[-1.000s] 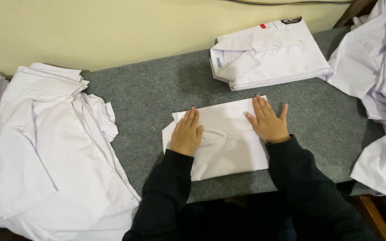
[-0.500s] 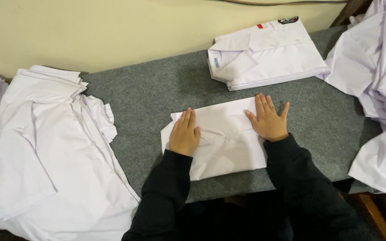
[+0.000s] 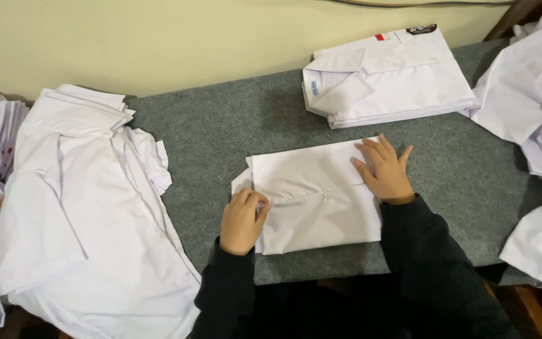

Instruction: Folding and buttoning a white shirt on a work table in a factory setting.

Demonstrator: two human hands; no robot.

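Both hands, left hand (image 3: 243,220) and right hand (image 3: 382,171), press folded shirt (image 3: 315,198).

A neat stack of folded white collared shirts (image 3: 387,78) lies at the far edge of the grey felt-covered bench (image 3: 221,138), close to the pale yellow wall (image 3: 158,44). A loose heap of unfolded white shirts (image 3: 89,213) spreads over the bench's left end, with another pile of rumpled white shirts (image 3: 534,125) draped over its right end.
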